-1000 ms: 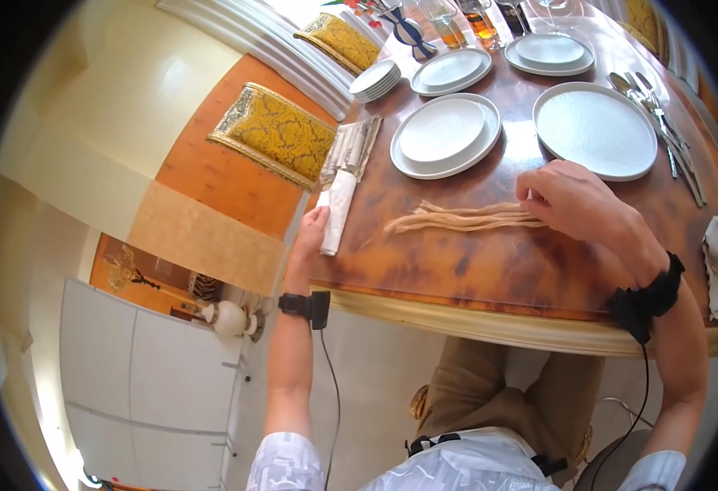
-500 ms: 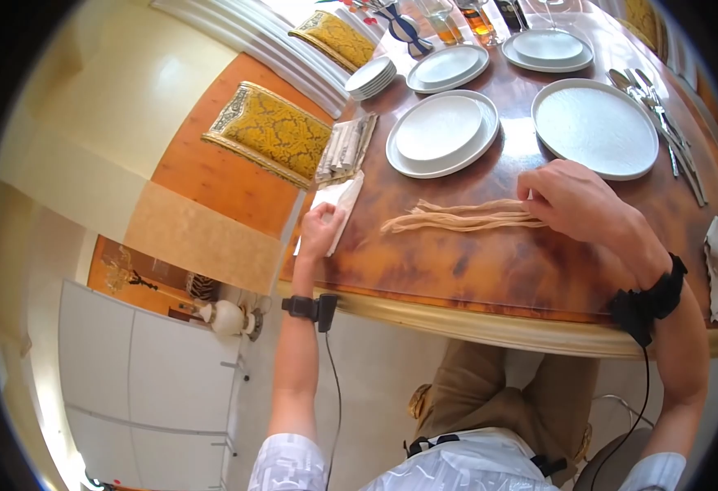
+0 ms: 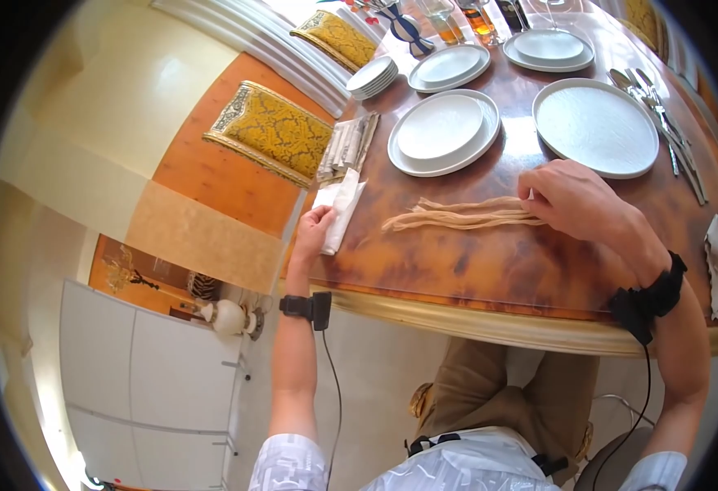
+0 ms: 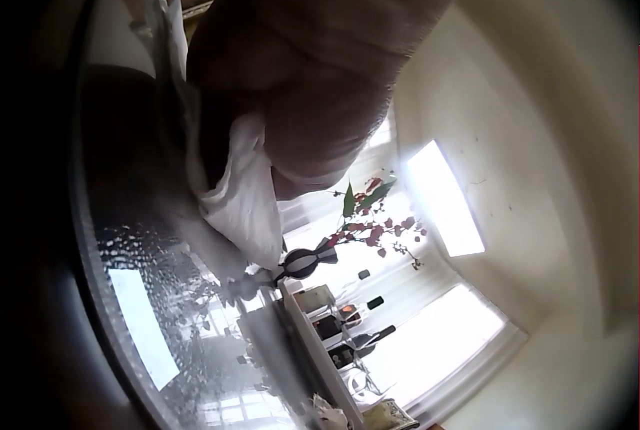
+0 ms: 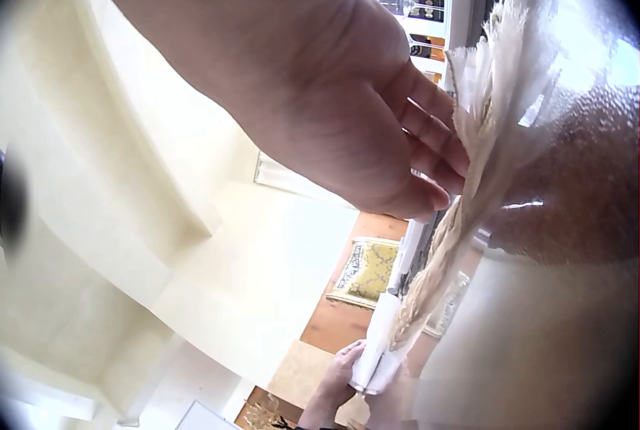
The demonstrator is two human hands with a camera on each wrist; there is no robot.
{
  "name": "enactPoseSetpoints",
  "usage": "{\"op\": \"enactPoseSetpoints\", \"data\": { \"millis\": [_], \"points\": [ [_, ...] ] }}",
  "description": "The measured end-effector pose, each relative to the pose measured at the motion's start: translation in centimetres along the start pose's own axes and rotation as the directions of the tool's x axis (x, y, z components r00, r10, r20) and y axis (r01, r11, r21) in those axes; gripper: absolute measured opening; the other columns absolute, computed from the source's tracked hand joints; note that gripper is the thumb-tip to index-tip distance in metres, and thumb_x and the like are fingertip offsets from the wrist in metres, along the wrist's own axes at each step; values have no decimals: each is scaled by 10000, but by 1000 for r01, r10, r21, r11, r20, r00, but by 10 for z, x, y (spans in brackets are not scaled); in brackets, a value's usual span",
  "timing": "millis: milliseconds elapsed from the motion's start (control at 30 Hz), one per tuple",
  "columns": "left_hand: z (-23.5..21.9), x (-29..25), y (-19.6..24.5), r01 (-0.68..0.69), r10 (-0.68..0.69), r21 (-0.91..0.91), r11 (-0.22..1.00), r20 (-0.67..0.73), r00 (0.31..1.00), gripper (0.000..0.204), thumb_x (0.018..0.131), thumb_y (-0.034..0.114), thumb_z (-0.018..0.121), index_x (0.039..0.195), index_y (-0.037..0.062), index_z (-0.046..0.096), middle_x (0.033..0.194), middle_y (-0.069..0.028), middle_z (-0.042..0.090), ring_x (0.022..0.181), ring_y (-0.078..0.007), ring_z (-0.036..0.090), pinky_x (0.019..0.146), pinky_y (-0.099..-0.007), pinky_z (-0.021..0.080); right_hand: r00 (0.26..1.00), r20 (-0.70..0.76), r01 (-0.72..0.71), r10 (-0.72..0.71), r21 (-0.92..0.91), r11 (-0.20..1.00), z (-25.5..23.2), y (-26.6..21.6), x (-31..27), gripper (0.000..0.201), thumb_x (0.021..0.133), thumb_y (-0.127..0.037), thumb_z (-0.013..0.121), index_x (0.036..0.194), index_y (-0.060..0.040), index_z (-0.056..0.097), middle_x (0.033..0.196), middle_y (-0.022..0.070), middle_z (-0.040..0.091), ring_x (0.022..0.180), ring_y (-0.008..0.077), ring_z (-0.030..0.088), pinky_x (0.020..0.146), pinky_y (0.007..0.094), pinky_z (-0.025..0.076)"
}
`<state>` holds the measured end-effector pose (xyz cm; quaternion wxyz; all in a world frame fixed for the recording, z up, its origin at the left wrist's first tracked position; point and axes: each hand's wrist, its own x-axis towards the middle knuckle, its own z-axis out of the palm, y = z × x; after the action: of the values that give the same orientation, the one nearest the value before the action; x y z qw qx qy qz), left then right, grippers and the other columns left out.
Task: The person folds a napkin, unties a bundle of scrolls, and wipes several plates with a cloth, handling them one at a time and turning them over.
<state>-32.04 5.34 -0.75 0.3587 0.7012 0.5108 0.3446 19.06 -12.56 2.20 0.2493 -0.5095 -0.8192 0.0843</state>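
At the table's left edge, my left hand [image 3: 314, 231] pinches a white folded cloth [image 3: 344, 214] between thumb and fingers. A flap of that cloth [image 4: 243, 195] stands up beside the left hand [image 4: 320, 60] in the left wrist view. My right hand [image 3: 576, 196] is at the right end of some beige twisted strands [image 3: 465, 216] lying across the table. In the right wrist view, the right hand [image 5: 340, 120] has loosely bent fingers close beside the frayed strands [image 5: 480, 170]; whether they touch is unclear.
Beyond the strands lie a large plate [image 3: 594, 129] and stacked plates [image 3: 441, 127]. Cutlery [image 3: 661, 119] is at the right, rolled napkins [image 3: 345, 147] beyond my left hand. Bottles and a vase [image 3: 406, 33] stand at the back. A gold rim [image 3: 457, 317] edges the table.
My left hand moved right over the white cloth, then back left, and now pinches it. The cloth shows more spread than a second ago. My right hand stays almost still.
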Motion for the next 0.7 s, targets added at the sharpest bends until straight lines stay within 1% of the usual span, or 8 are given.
{"op": "enactPoseSetpoints", "data": {
  "millis": [100, 267, 333, 467, 567, 700],
  "points": [
    [3, -3, 2, -2, 2, 31, 1000, -2, 1000, 147, 1022, 157, 681, 1050, 18, 718, 912, 38, 690, 769, -25, 590, 696, -209, 489, 999, 25, -23, 22, 3, 1000, -2, -2, 1, 113, 908, -136, 656, 899, -36, 705, 837, 173, 717, 872, 376, 693, 806, 457, 539],
    [10, -7, 3, -8, 15, 143, 990, -44, 999, 102, 1006, 130, 703, 1019, 30, 719, 893, 51, 681, 764, -16, 582, 679, -200, 480, 1000, -8, 13, -13, 3, 1000, 1, 1, -1, 109, 903, -131, 653, 899, -34, 705, 838, 166, 719, 875, 372, 692, 817, 458, 537],
    [11, -7, 1, -38, 46, 132, 990, -57, 997, 102, 998, 135, 715, 1008, 33, 719, 884, 53, 679, 759, -13, 580, 673, -200, 476, 1000, -15, 19, -19, -3, 1000, 2, 1, -1, 108, 901, -129, 653, 899, -34, 704, 841, 163, 720, 881, 369, 691, 823, 456, 536],
    [15, -10, 2, -46, 55, 151, 987, -58, 997, 117, 983, 153, 740, 996, 38, 720, 864, 57, 676, 747, -11, 575, 665, -203, 473, 1000, -9, 16, -16, -5, 1000, 2, 0, -1, 105, 899, -126, 654, 900, -33, 702, 849, 157, 724, 894, 362, 691, 833, 450, 535],
    [18, -9, 3, -116, 130, 214, 970, -56, 990, 149, 982, 182, 746, 983, 34, 727, 853, 56, 675, 740, -13, 570, 660, -208, 469, 1000, -6, 13, -13, -7, 1000, 3, 1, -1, 101, 898, -124, 656, 901, -34, 701, 855, 154, 725, 899, 359, 691, 837, 448, 534],
    [22, -10, 6, -105, 139, 302, 948, -94, 986, 199, 1006, 213, 715, 964, 20, 735, 844, 51, 674, 738, -22, 563, 659, -223, 465, 1000, -5, 20, -20, -6, 1000, 3, 2, -1, 96, 896, -122, 660, 899, -35, 701, 857, 153, 724, 902, 355, 691, 837, 446, 533]
  ]
}}
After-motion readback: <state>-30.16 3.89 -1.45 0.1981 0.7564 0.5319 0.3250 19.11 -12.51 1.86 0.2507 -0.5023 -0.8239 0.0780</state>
